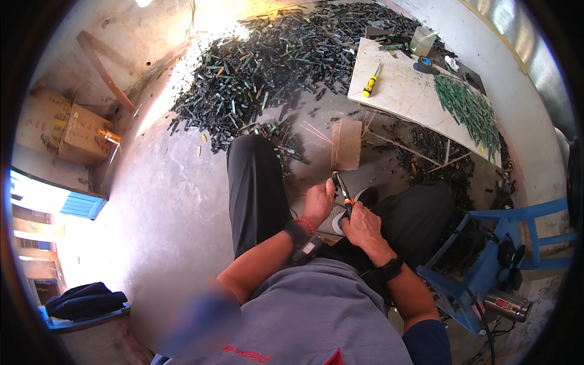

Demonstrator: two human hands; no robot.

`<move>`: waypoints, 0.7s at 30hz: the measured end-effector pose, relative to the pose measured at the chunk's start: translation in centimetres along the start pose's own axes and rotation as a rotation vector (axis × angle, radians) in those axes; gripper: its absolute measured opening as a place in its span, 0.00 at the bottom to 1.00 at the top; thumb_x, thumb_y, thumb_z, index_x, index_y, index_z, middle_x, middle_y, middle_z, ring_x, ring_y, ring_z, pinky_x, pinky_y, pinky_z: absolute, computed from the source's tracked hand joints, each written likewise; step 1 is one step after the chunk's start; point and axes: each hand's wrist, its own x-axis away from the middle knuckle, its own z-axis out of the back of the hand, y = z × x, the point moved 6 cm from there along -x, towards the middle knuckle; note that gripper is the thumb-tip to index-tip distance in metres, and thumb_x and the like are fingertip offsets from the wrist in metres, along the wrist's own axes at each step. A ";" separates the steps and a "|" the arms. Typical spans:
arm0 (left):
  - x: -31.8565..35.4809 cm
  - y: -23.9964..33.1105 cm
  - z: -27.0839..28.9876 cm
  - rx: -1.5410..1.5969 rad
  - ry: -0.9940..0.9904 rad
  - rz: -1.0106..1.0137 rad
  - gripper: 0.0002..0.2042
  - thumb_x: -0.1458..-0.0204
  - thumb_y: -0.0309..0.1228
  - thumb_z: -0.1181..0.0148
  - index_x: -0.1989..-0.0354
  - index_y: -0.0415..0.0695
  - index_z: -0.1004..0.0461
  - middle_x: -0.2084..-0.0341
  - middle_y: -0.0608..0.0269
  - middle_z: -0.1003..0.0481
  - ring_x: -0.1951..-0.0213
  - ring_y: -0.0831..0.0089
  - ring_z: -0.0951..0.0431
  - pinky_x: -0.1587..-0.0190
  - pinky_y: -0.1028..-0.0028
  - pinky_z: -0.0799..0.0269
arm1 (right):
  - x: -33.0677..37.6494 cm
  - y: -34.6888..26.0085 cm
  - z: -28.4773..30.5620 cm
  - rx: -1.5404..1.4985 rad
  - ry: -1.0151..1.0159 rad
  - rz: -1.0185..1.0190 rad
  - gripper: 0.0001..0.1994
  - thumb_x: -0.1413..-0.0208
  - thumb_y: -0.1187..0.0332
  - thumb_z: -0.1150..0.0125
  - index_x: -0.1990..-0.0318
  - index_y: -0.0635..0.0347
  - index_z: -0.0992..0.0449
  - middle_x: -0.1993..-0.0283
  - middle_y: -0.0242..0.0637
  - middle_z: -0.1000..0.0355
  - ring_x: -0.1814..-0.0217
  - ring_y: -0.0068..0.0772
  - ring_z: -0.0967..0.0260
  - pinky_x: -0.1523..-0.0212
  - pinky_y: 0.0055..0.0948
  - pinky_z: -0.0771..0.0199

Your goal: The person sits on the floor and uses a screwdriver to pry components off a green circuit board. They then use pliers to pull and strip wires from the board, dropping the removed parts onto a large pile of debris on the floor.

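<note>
My right hand (363, 228) is wrapped round the handles of a pair of pliers (348, 201) with orange and black grips. The pliers' jaws point away from me and meet a small dark piece (334, 177). That piece is pinched between the thumb and fingers of my left hand (319, 204), just left of the jaws. Its kind is too small to make out. Both hands are close together above my lap, between my knees. A brown cardboard box (347, 144) stands on the floor just beyond them, with thin pinkish sticks (317, 132) beside it.
A large heap of dark strip-like pieces (255, 73) covers the far floor. At the right, a low pale table (395, 76) carries a yellow screwdriver (369, 86), a blue tape roll (425, 61) and green strips (465, 108). A blue chair (535, 210) and steel flask (508, 306) are near my right.
</note>
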 end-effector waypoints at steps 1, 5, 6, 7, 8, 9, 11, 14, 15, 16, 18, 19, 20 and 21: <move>0.0 0.0 0.0 -0.007 -0.004 0.008 0.27 0.38 0.44 0.57 0.80 0.33 0.28 0.87 0.45 0.31 0.81 0.50 0.28 0.74 0.58 0.35 | -0.1 0.1 0.0 -0.013 0.003 0.010 0.15 0.54 0.67 0.45 0.63 0.70 0.33 0.65 0.59 0.28 0.60 0.58 0.28 0.57 0.50 0.30; -0.3 -0.7 -0.3 0.003 -0.015 -0.003 0.27 0.38 0.44 0.57 0.80 0.32 0.29 0.88 0.46 0.32 0.82 0.51 0.29 0.75 0.59 0.35 | -0.2 0.3 -0.1 -0.115 0.011 0.026 0.16 0.55 0.67 0.46 0.62 0.71 0.34 0.64 0.60 0.28 0.59 0.60 0.29 0.55 0.49 0.30; -0.3 -0.4 -0.2 0.017 -0.020 -0.005 0.27 0.38 0.44 0.57 0.80 0.32 0.29 0.88 0.46 0.32 0.83 0.51 0.30 0.75 0.59 0.36 | -0.2 0.3 -0.1 -0.122 -0.005 0.026 0.16 0.55 0.67 0.46 0.62 0.71 0.34 0.64 0.61 0.29 0.59 0.60 0.29 0.55 0.49 0.30; -0.3 -0.3 -0.1 0.031 -0.024 -0.008 0.27 0.38 0.44 0.57 0.80 0.32 0.29 0.88 0.46 0.32 0.83 0.52 0.30 0.75 0.59 0.36 | -0.3 0.3 -0.2 -0.128 -0.021 0.026 0.16 0.55 0.67 0.46 0.62 0.71 0.35 0.64 0.62 0.29 0.59 0.61 0.30 0.55 0.49 0.30; -0.3 -0.4 -0.1 0.039 -0.026 -0.013 0.27 0.38 0.44 0.57 0.80 0.32 0.29 0.88 0.46 0.33 0.83 0.53 0.30 0.75 0.59 0.36 | -0.4 0.3 -0.2 -0.134 -0.035 0.026 0.16 0.55 0.67 0.46 0.62 0.71 0.35 0.63 0.62 0.29 0.59 0.61 0.30 0.55 0.49 0.31; -0.3 -0.5 -0.2 0.047 -0.027 -0.018 0.27 0.38 0.44 0.57 0.80 0.32 0.29 0.88 0.46 0.33 0.84 0.54 0.30 0.75 0.60 0.36 | -0.4 0.3 -0.1 -0.155 -0.029 0.032 0.16 0.55 0.67 0.46 0.62 0.71 0.35 0.64 0.63 0.29 0.59 0.61 0.30 0.55 0.49 0.31; -0.3 -0.5 -0.1 0.066 -0.031 -0.021 0.26 0.38 0.44 0.57 0.80 0.32 0.29 0.88 0.46 0.33 0.84 0.56 0.30 0.75 0.60 0.36 | -0.4 0.2 0.0 -0.196 -0.016 0.045 0.16 0.55 0.67 0.46 0.62 0.71 0.36 0.64 0.63 0.30 0.59 0.62 0.30 0.55 0.49 0.31; -0.4 -0.8 -0.2 0.100 -0.043 -0.014 0.26 0.38 0.44 0.57 0.79 0.32 0.28 0.88 0.47 0.33 0.84 0.60 0.31 0.75 0.61 0.36 | -0.4 0.3 0.0 -0.215 -0.030 0.037 0.16 0.55 0.67 0.46 0.61 0.71 0.36 0.64 0.64 0.30 0.59 0.61 0.31 0.56 0.49 0.31; -0.6 -1.6 -0.5 0.111 -0.050 -0.010 0.26 0.38 0.44 0.57 0.79 0.32 0.28 0.89 0.49 0.33 0.84 0.62 0.32 0.76 0.62 0.36 | -0.4 0.3 0.0 -0.193 -0.029 0.035 0.16 0.55 0.67 0.46 0.61 0.71 0.36 0.63 0.63 0.30 0.59 0.61 0.30 0.56 0.49 0.30; -0.8 -2.2 -0.7 0.122 -0.056 -0.006 0.26 0.38 0.44 0.57 0.79 0.32 0.28 0.89 0.50 0.33 0.84 0.64 0.32 0.76 0.62 0.36 | -0.4 0.2 0.0 -0.172 -0.028 0.033 0.16 0.55 0.68 0.46 0.61 0.71 0.36 0.63 0.62 0.30 0.59 0.60 0.30 0.56 0.48 0.30; -0.6 -1.9 -0.7 0.210 -0.059 -0.017 0.29 0.37 0.47 0.58 0.83 0.33 0.32 0.90 0.60 0.35 0.85 0.71 0.36 0.79 0.66 0.39 | -0.4 0.1 0.4 -0.117 0.010 0.053 0.16 0.55 0.68 0.44 0.61 0.70 0.36 0.62 0.61 0.30 0.59 0.59 0.30 0.57 0.48 0.30; -0.5 -1.8 -0.7 0.254 -0.060 -0.022 0.30 0.37 0.48 0.59 0.84 0.34 0.35 0.91 0.65 0.36 0.85 0.75 0.37 0.80 0.68 0.40 | -0.3 0.0 0.7 -0.083 0.045 0.076 0.17 0.56 0.68 0.43 0.61 0.70 0.36 0.62 0.60 0.30 0.59 0.59 0.30 0.58 0.48 0.29; -0.4 -1.7 -0.5 0.259 -0.053 -0.026 0.30 0.37 0.48 0.59 0.84 0.35 0.35 0.90 0.66 0.37 0.85 0.76 0.38 0.80 0.68 0.40 | -0.2 0.0 1.0 -0.050 0.080 0.100 0.17 0.56 0.68 0.43 0.61 0.69 0.36 0.62 0.59 0.30 0.59 0.58 0.30 0.58 0.47 0.29; -0.4 -1.6 -0.4 0.264 -0.046 -0.029 0.30 0.38 0.49 0.58 0.84 0.35 0.35 0.90 0.67 0.38 0.85 0.77 0.38 0.80 0.69 0.40 | -0.3 0.0 1.1 -0.014 0.102 0.117 0.17 0.57 0.68 0.42 0.61 0.69 0.36 0.63 0.58 0.30 0.60 0.58 0.30 0.58 0.47 0.29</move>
